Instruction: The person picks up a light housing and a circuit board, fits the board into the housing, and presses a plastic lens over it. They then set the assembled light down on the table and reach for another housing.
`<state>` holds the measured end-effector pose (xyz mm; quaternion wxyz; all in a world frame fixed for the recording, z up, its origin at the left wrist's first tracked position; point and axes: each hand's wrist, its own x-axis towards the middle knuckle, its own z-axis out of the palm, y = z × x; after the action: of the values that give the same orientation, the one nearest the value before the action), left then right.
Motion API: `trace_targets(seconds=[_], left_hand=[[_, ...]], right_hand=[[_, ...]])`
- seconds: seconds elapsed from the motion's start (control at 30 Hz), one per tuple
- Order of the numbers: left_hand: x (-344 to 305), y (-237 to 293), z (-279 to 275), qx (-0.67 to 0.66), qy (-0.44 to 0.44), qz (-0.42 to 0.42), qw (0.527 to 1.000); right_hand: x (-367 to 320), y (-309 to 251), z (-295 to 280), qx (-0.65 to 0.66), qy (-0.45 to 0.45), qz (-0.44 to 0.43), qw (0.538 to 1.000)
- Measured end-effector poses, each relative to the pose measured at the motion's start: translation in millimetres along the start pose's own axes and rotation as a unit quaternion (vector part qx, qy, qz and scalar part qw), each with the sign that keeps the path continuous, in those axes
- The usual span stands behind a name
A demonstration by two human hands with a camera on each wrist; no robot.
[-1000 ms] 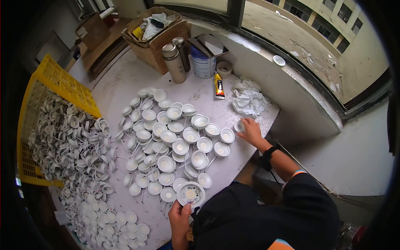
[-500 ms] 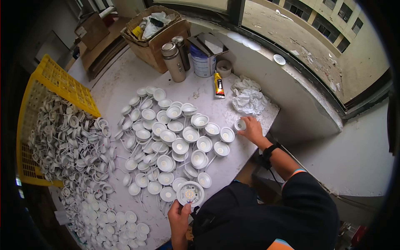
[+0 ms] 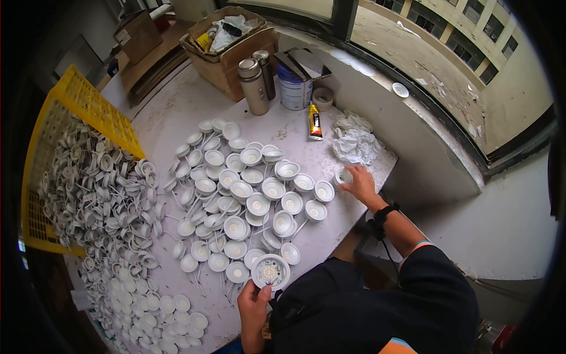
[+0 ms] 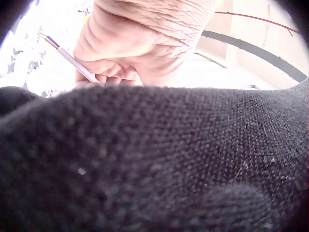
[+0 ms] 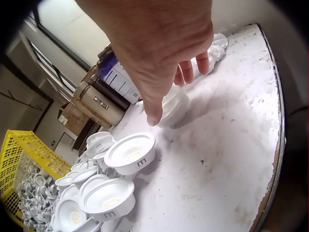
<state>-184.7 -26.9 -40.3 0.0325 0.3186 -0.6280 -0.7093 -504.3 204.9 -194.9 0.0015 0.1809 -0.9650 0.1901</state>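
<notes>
My left hand [image 3: 253, 310] pinches a white round downlight [image 3: 270, 271] by its near rim, the bare LED board facing up. In the left wrist view, a white cable [image 4: 72, 63] with stripped wire ends sticks out beside the curled fingers of that hand [image 4: 145, 41]. Near the table's right edge, my right hand [image 3: 361, 186] has thumb and fingers around a small white cup-shaped piece [image 5: 174, 107]; the fingertips on its far side are hidden. Left of this hand, many white downlights [image 3: 257, 204] with dished fronts and cables crowd together.
A yellow crate [image 3: 97, 109] on its side spills a heap of lamp parts [image 3: 106, 194] at left. Toward the back stand a flask [image 3: 253, 88], a blue-white tub [image 3: 295, 91] and a cardboard box [image 3: 227, 65]. A glue tube [image 3: 315, 123] and crumpled white wrapping [image 3: 356, 144] lie nearby.
The head view has shifted slightly. My right fingers have moved a little on the white cup, whose hollow shows more. The left hand keeps the downlight in nearly the same place.
</notes>
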Motion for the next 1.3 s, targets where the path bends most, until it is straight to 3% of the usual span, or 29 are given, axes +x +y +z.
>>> trace_targets(seconds=[0.2, 0.27, 0.37, 0.5, 0.67, 0.9, 0.97, 1.07, 1.2, 1.3], left_hand=[[2, 0, 2, -0.013, 0.000, -0.004, 1.000], [2, 2, 4, -0.030, 0.011, -0.003, 0.999], [2, 3, 3, -0.026, 0.023, -0.015, 0.999], [0, -5, 1, -0.022, 0.025, 0.023, 0.999], [-7, -12, -1, -0.021, 0.018, 0.097, 0.995], [-20, -11, -8, -0.054, 0.028, 0.086, 0.994], [-23, -13, -12, -0.065, 0.013, 0.060, 0.996], [-23, -11, -10, -0.057, -0.004, 0.070, 0.996], [-23, -12, -12, -0.039, -0.001, 0.075, 0.996], [-21, -11, -12, -0.022, -0.010, 0.073, 0.997]], right_hand=[[-4, 2, -2, 0.034, 0.005, -0.004, 0.999], [-3, -5, -3, 0.141, 0.035, -0.011, 0.989], [-16, -75, -48, 0.293, -0.031, -0.074, 0.953], [-56, -169, -102, 0.316, -0.126, -0.343, 0.876], [-86, -216, -104, 0.295, -0.207, -0.448, 0.818], [-103, -226, -101, 0.356, -0.243, -0.421, 0.798], [-108, -228, -103, 0.475, -0.304, -0.266, 0.782], [-108, -231, -92, 0.479, -0.364, -0.186, 0.777], [-112, -237, -99, 0.439, -0.399, -0.174, 0.786], [-123, -239, -95, 0.478, -0.349, -0.180, 0.786]])
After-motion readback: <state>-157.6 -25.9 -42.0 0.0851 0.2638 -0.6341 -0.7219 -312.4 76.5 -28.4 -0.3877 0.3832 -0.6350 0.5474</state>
